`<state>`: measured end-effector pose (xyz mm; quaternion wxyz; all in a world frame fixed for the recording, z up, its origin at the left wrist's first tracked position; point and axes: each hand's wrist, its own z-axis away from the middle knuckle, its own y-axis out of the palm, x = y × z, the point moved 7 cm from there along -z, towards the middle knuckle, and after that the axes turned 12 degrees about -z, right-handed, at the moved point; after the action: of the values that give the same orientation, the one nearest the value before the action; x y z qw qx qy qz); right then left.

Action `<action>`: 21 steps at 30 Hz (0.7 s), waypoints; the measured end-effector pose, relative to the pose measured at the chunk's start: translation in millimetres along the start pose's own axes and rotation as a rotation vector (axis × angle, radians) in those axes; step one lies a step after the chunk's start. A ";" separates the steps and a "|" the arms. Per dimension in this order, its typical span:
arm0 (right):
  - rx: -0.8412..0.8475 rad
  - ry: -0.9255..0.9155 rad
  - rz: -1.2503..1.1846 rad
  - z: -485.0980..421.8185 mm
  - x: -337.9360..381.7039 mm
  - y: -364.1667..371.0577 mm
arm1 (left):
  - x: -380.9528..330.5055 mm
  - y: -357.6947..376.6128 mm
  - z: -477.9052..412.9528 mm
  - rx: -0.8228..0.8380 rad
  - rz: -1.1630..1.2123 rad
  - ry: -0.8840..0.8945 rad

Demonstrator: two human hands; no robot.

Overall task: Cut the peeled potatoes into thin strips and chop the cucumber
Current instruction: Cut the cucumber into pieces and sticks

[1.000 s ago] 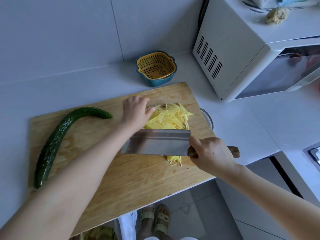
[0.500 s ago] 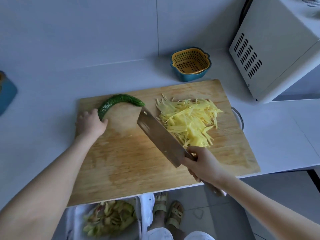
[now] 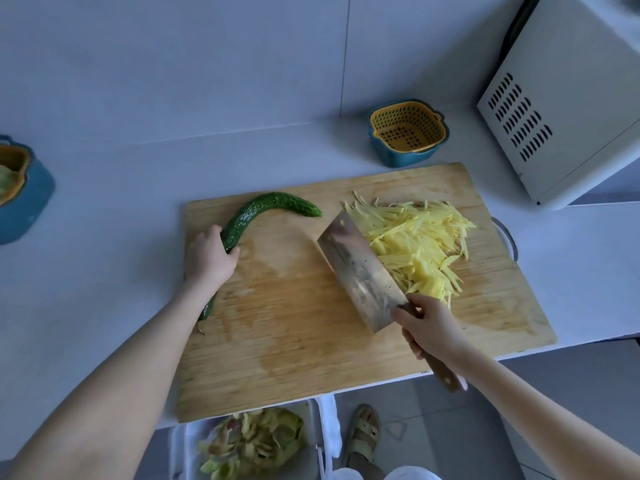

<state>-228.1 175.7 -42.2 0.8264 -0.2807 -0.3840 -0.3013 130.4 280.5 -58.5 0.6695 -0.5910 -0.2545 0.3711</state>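
Observation:
A wooden cutting board (image 3: 294, 348) lies on the white counter. On its right part sits a pile of thin yellow potato strips (image 3: 415, 244). A curved dark green cucumber (image 3: 256, 211) lies along the board's left side. My left hand (image 3: 209, 258) grips the cucumber near its middle, hiding that stretch; the stem end shows below my wrist. My right hand (image 3: 429, 327) holds the wooden handle of a broad cleaver (image 3: 356, 271), whose blade lies slanted against the left side of the potato pile.
A yellow strainer in a blue bowl (image 3: 408, 133) stands behind the board. A white microwave (image 3: 568, 109) fills the right rear. Another blue bowl (image 3: 20, 192) sits at the far left. Below the counter edge a white bin of peels (image 3: 252, 441) stands by a sandalled foot.
My left hand left the potato pile, crossed to the board's left side and took hold of the cucumber. The cleaver swung from lying across the pile to slanting along its left side.

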 end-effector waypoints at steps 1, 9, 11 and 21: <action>-0.054 -0.027 0.010 1.9 3.2 -5.9 | 0.9 -1.2 -0.2 0.002 0.008 0.003; -0.152 -0.224 0.079 22.1 50.8 22.8 | 12.5 -2.9 29.4 0.085 0.108 0.080; -0.155 -0.283 0.181 27.3 65.7 42.1 | 18.9 -1.2 41.2 0.111 0.101 0.089; -0.191 -0.315 0.514 18.2 89.5 119.7 | 21.3 17.3 73.4 0.355 0.209 0.122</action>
<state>-104.3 242.2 11.9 0.7757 -0.4883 -0.3937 -0.0701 82.5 342.2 -65.0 0.7353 -0.5082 -0.0815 0.4410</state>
